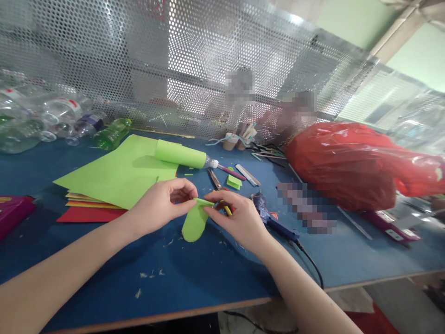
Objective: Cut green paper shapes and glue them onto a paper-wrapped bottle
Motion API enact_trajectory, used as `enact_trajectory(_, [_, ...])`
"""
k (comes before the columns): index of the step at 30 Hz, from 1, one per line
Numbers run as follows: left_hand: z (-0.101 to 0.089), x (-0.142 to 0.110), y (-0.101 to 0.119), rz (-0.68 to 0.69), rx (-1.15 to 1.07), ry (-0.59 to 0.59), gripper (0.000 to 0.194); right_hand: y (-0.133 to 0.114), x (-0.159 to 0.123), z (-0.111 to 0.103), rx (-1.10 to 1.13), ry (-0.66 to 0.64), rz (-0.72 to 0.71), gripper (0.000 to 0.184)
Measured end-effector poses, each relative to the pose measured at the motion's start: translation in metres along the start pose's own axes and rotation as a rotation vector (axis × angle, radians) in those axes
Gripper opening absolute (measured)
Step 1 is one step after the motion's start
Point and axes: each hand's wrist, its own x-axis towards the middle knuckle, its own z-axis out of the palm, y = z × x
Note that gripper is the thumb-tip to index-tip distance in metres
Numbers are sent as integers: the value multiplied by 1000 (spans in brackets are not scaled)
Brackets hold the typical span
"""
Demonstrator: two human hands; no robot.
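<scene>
A small green paper piece with a rounded lower end hangs between my two hands, above the blue table. My left hand pinches its upper left edge between thumb and fingers. On the upper right edge, my right hand grips the same paper, where a narrow strip looks folded over. Behind my right hand lie scissors, partly hidden by the fingers. A blue glue gun rests just right of that hand. Beyond my left hand lies a bottle wrapped in green paper, its white cap pointing right.
Stacked coloured paper lies at left, green sheet on top. Plastic bottles crowd the back left. A large red plastic bag fills the right. A perforated metal screen stands behind the table. The glue gun's cord runs over the front edge.
</scene>
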Motion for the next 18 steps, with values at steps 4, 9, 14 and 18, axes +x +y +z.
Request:
enact_trajectory(4, [0, 0, -2, 11, 15, -6, 5, 2, 0, 1, 0, 32, -38, 10])
enact_trajectory(9, [2, -2, -2, 22, 2, -5, 8, 3, 0, -2, -24, 47, -72, 10])
enact_trajectory(14, [3, -1, -2, 31, -11, -10, 8, 2, 1, -3, -51, 37, -87, 11])
enact_trajectory(18, [1, 0, -4, 22, -2, -1, 7, 2, 1, -3, -54, 39, -96, 10])
